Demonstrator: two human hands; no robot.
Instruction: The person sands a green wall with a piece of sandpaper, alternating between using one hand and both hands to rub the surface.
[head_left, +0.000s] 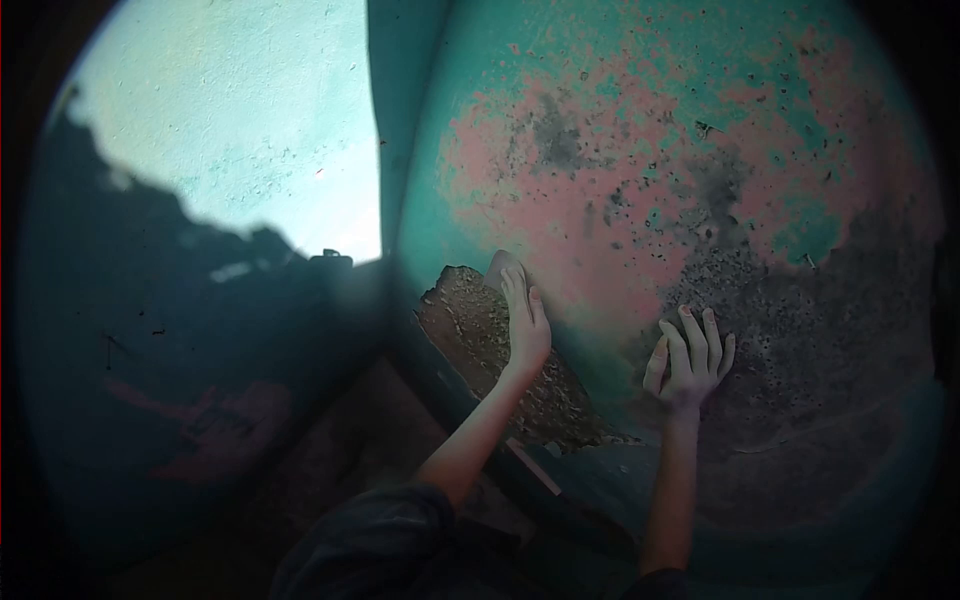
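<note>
My left hand [522, 325] reaches up to a wall [620, 150] of flaking green paint with pink showing beneath. It presses a small pale flat piece [500, 266] against the wall; what the piece is I cannot tell. Just left of and below that hand lies a rough brown patch [470, 335] where the coating has come off. My right hand [690, 355] rests flat on the wall farther right, fingers spread, holding nothing. It lies at the edge of a dark, pitted area [800, 320].
The wall meets a second wall at a corner [385, 200] on the left. That second wall [250, 120] is brightly lit above and in deep shadow below. A thin pale strip [530, 465] runs below the brown patch. The floor area is dark.
</note>
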